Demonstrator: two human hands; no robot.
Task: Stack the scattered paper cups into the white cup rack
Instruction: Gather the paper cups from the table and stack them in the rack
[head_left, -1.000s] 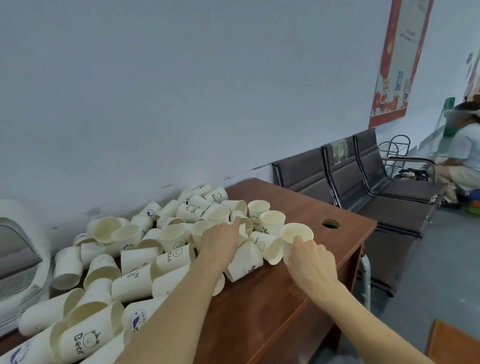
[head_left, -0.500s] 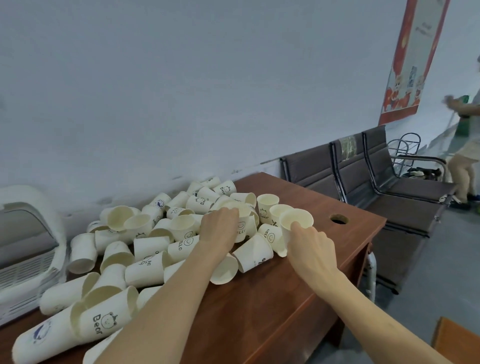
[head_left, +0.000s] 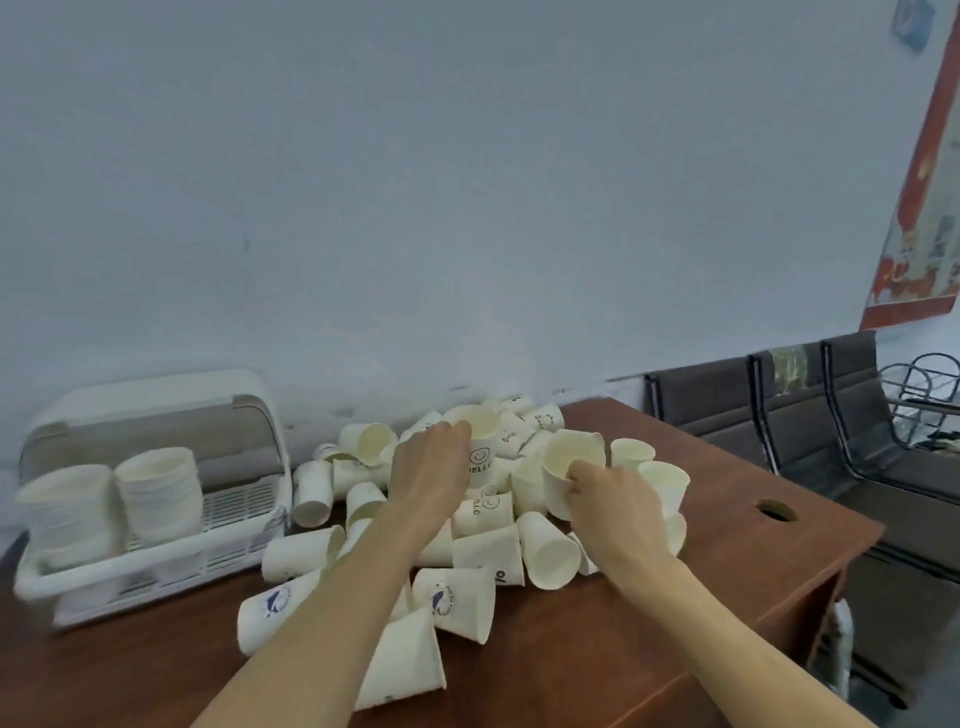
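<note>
"HELLO" cup (head_left: 480, 467) — left grip (head_left: 428, 470)

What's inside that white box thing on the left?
Two tall stacks of cream paper cups stand inside the white plastic cup rack. Its front rail hides the stacks' bottoms, and the picture is blurry there.

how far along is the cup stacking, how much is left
Partly done, more left than finished. Done: two tall stacks stand in the white cup rack. In hand: the right hand pinches an upright cup by its rim; the left hand grips a HELLO cup. Left: dozens of loose cups lie heaped on the table.
</note>
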